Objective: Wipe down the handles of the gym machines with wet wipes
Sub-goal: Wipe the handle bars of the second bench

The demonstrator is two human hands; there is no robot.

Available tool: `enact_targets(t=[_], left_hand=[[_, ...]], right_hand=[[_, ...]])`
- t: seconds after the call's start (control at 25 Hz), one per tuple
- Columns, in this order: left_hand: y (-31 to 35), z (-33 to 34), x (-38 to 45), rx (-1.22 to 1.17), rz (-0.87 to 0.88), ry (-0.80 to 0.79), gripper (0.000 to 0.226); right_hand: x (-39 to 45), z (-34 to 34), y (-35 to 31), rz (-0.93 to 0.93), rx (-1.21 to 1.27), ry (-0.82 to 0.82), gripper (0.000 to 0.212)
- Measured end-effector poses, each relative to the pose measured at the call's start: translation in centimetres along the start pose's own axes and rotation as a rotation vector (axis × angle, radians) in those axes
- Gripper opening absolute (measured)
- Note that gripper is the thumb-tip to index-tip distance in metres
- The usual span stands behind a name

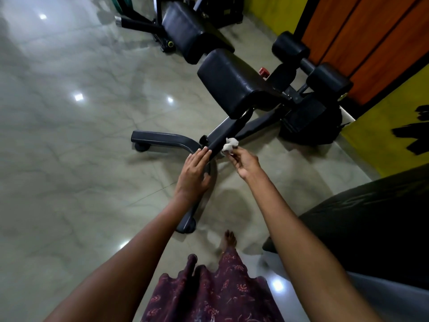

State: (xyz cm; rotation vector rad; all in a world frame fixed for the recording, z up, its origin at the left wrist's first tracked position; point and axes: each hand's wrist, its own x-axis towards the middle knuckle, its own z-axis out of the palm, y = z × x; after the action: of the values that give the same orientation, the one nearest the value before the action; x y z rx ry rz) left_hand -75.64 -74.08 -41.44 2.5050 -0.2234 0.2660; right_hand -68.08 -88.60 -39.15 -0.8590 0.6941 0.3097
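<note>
White wipe (230, 145), one, pinched against one black handle (217, 145).

A black padded handle (218, 142) is seen angled from 7 toward 1 o'clock near the centre. A crumpled white wet wipe (230, 146) is pressed against its 3 o'clock side.

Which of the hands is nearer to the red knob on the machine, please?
The right. The right hand holds the wipe at the handle, below the red knob. The left hand lies farther down and left.
</note>
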Motion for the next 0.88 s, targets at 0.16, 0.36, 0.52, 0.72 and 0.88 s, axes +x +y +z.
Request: enact_targets(t=[0.16, 0.36, 0.52, 0.72, 0.88], left_hand=[[-0.2, -0.9, -0.7, 0.007, 0.028, 0.028, 0.061], [0.3, -1.7, -0.5, -0.013, 0.021, -0.002, 0.056], [0.2, -2.3, -0.5, -0.009, 0.029, -0.042, 0.053], [0.7, -4.2, 1.3, -0.038, -0.081, -0.133, 0.041], [0.4, -5.9, 3.7, 0.021, -0.097, -0.210, 0.036]], right_hand=[[0.4, 2.2, -0.2, -0.440, -0.389, 0.254, 0.014], [-2.0, 3.3, 1.7, -0.878, -1.185, 0.043, 0.016], [-3.3, 2.5, 1.1, -0.741, -1.111, -0.013, 0.019], [-2.8, 1.3, 1.5, -0.522, -0.952, 0.055, 0.014], [-3.0, -0.4, 1.4, -0.501, -0.958, 0.139, 0.012]])
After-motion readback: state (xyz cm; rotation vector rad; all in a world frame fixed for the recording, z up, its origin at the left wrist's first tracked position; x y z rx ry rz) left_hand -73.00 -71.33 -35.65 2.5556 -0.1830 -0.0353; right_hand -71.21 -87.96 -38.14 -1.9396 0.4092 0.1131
